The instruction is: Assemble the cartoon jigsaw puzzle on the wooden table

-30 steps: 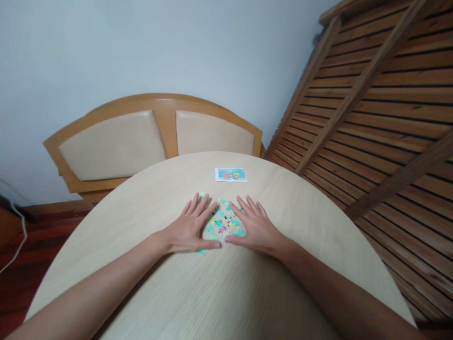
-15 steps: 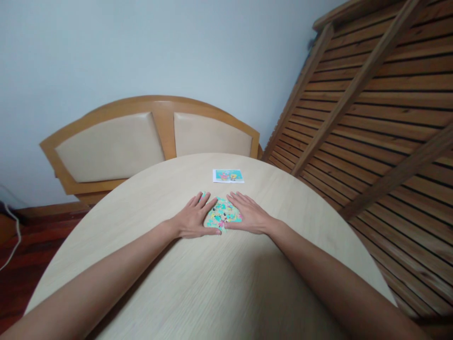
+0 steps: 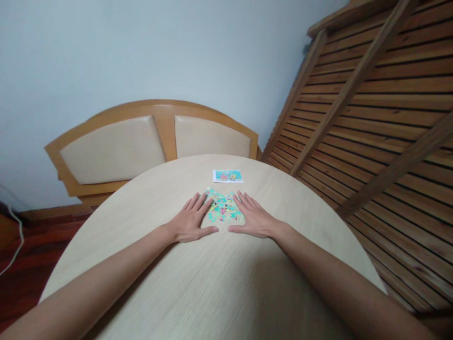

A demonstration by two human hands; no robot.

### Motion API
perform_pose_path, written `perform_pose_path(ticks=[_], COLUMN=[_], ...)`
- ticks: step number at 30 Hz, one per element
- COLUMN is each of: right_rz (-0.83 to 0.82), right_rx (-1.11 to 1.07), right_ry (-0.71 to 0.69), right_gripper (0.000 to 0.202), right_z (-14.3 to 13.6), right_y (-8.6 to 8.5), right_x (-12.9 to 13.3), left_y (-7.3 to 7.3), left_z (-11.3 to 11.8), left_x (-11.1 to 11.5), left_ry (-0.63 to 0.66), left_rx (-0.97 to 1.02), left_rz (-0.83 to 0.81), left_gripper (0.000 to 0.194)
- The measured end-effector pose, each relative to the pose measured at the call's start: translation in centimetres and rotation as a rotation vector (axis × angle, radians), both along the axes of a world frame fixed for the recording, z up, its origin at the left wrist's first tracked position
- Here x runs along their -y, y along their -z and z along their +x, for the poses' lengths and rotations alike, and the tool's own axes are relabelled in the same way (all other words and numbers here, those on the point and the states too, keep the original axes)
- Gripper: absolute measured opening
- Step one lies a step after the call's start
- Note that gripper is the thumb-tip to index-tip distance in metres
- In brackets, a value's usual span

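Small jigsaw puzzle pieces (image 3: 222, 208), turquoise with bits of pink, yellow and dark, lie loosely heaped on a round pale wooden table (image 3: 184, 283). My left hand (image 3: 191, 221) rests flat at the left edge of the heap, fingers spread and thumb toward the middle. Mirroring it on the right, my right hand (image 3: 254, 218) is also flat and spread, its fingers touching the pieces. Between the two thumbs there is a gap. Beyond the heap lies a picture card (image 3: 228, 176) with a pink and a yellow cartoon figure on turquoise. Some pieces may be hidden under the fingers.
Behind the table's far edge stands a wooden headboard (image 3: 165, 132) with cream padded panels (image 3: 116, 150). A slatted wooden frame (image 3: 375, 156) leans along the right. A white cable (image 3: 19, 231) hangs at the far left above the dark red floor (image 3: 38, 255).
My hands have drawn slightly apart, thumbs now separated. The pieces lie more spread out, reaching farther toward the card. The camera view has shifted a little.
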State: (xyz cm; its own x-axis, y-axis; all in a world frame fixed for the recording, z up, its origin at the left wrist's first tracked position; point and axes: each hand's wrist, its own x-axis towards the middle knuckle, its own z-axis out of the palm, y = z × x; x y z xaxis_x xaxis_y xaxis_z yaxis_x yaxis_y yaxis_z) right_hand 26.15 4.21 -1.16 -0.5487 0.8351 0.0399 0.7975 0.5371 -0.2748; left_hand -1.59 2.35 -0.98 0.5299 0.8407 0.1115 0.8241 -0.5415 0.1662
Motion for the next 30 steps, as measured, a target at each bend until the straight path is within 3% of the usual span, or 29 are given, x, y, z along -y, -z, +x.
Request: perform_pose_path(ticks=[5,11,16,19,24,30], right_rz=[-0.042,0.015,0.125,0.184,0.158,0.149], right_rx=[0.024,-0.044,-0.209,-0.259,-0.169,-0.206], right_ry=[0.092,0.05,-0.011,0.002,0.101,0.202], right_gripper=[0.126,0.113,0.099,0.091,0.101,0.084], right_z=[-0.7,-1.7,-1.6,-1.3,-0.7,-0.7], right_y=[0.0,-0.2,0.1,0.2,0.5,0.9], right_x=[0.2,-2.9,-4.2,-3.7,-1.5,-1.3], left_y=[0.3,0.5,1.0,1.0,1.2,1.7], left_z=[0.5,2.3,2.7,2.7,1.9,1.5], left_x=[0.0,-2.6,-3.1,-2.4,-1.1,-1.8], left_ry=[-0.077,-0.105,-0.176,-0.166,-0.077,-0.066], left_rx=[-0.028,0.0,0.052,0.131,0.108,0.137], left_rz=[-0.056,-0.017,0.024,0.091,0.097,0.045], left_gripper=[0.11,0.09,0.073,0.068,0.065,0.065])
